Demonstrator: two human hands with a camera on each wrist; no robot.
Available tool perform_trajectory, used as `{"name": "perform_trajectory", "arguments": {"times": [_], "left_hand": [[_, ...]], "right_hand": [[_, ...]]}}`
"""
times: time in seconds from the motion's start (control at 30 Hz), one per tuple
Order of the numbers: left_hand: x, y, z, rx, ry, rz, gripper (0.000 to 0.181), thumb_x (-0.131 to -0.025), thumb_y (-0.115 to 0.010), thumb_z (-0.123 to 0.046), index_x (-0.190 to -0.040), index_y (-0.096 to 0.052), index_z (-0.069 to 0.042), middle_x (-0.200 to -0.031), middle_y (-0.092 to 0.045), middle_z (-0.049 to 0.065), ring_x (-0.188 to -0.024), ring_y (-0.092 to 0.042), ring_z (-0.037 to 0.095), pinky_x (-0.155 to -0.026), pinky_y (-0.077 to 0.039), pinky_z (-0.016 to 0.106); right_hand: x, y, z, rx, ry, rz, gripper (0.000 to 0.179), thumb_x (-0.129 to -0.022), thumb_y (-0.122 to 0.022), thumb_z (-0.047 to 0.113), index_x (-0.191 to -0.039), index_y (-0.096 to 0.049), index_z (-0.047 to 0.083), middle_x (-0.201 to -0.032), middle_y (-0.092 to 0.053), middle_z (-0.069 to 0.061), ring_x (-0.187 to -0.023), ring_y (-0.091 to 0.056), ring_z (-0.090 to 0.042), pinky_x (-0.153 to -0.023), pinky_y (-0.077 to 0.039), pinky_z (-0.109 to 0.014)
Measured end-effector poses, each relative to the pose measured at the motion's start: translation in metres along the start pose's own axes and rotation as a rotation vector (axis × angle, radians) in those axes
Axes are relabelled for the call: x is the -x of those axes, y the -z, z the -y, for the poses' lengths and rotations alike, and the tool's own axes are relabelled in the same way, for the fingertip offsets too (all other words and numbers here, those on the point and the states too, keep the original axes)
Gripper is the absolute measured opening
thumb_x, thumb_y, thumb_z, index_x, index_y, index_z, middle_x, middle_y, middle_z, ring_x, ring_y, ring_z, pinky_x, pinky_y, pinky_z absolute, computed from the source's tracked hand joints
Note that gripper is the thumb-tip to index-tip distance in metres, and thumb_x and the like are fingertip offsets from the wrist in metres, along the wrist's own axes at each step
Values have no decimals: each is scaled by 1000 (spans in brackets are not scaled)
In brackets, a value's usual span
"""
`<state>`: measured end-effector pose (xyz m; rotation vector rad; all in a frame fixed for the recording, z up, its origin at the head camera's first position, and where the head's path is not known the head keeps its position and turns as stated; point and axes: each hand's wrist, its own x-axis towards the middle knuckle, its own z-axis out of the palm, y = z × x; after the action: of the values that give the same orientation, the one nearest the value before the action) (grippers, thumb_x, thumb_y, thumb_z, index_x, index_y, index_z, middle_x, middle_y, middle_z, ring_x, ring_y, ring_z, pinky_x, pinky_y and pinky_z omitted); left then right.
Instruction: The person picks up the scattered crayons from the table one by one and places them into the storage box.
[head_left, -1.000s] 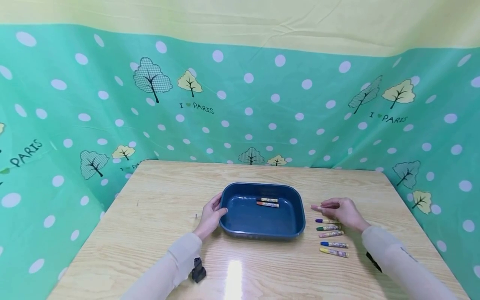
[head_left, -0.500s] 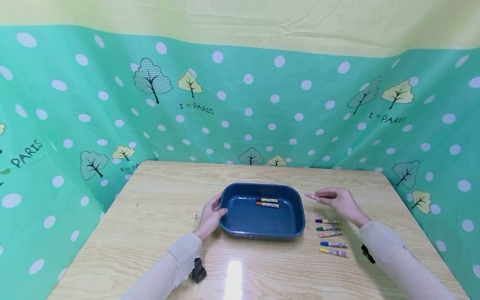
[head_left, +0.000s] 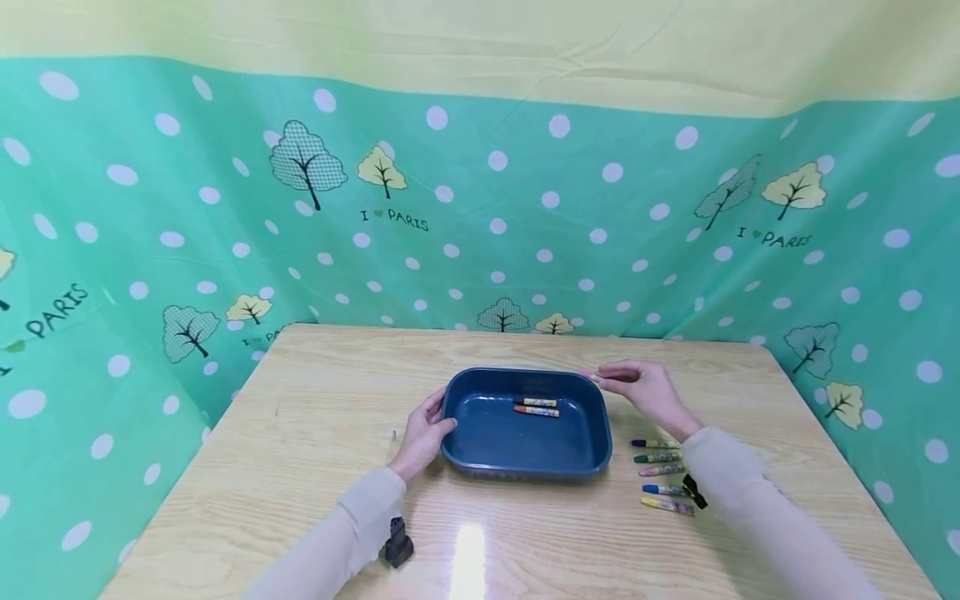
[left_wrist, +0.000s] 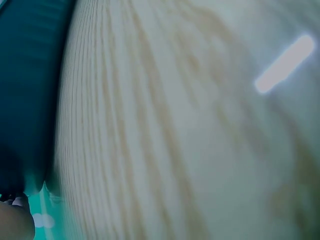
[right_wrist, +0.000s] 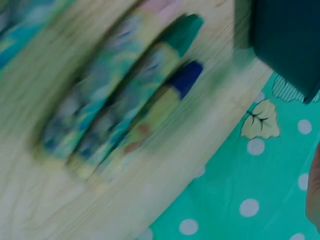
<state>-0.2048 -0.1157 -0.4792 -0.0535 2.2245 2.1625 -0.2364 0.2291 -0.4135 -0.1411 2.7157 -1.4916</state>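
Across the back and both sides, one hanging cloth [head_left: 517,258], green with pale dots under a yellow band. Before it, one light wooden table [head_left: 330,375]. From the near edge, two pale sleeves [head_left: 330,533], one per arm. Near the middle of the tabletop, one dark blue tray [head_left: 517,442], rounded at the corners. Two hands in all: gripping the tray's left wall, with thumb at the rim and fingers outside, one left hand [head_left: 422,433]; at the far right corner, pinching one held pink crayon [head_left: 587,374] between thumb and fingers, one right hand [head_left: 645,396]. Near the wrists, two small black devices [head_left: 398,543], one per arm. Smallest, eight crayons counted. By the tray's far right rim, the pinched one; over the rim or touching it, cannot tell. Inside the tray, side by side toward the far wall, two: black crayon [head_left: 536,402], orange crayon [head_left: 538,411]. Right of the tray, on the table, five in a loose column, colored ends toward the tray; from far to near, purple crayon [head_left: 652,444], green crayon [head_left: 658,457], second pink crayon [head_left: 662,471], blue crayon [head_left: 663,490], yellow crayon [head_left: 667,506].
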Motion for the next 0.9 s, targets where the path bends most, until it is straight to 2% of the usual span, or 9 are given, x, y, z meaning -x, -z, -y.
{"name": "perform_trajectory", "arguments": {"times": [0.2, 0.4, 0.7, 0.9], "left_hand": [[-2, -1, 1, -5, 0, -3, 60, -81, -50, 7, -138, -35, 1, -143, -34, 24, -132, -33, 35, -108, -33, 43], [-2, -1, 0, 0, -3, -11, 60, -81, -50, 8, -138, -35, 1, -142, -35, 24, -132, -34, 35, -108, -33, 43], [-1, 1, 2, 11, 4, -13, 60, -81, -50, 7, -138, -35, 1, -143, -34, 24, -132, -33, 35, -109, -32, 42], [-1, 0, 3, 16, -9, -5, 60, -80, -50, 8, -138, -33, 4, -142, -34, 27, -132, -32, 37, -109, -31, 44]], "right_hand": [[-7, -16, 8, -25, 20, 6, 40, -80, -69, 28, -112, -65, 5, -109, -67, -12, -97, -64, -20, -83, -55, -30], [-10, -37, 15, -24, 57, 12, 29, -79, -70, 21, -104, -69, 7, -105, -68, -12, -93, -65, -21, -77, -56, -26], [-13, -67, 18, -56, 44, 60, 26, -80, -69, 19, -103, -70, 8, -105, -68, -9, -92, -65, -18, -76, -56, -28], [-14, -79, 20, -43, 47, 71, 23, -81, -67, 13, -103, -69, 6, -100, -69, -9, -90, -65, -18, -80, -56, -30]]}}
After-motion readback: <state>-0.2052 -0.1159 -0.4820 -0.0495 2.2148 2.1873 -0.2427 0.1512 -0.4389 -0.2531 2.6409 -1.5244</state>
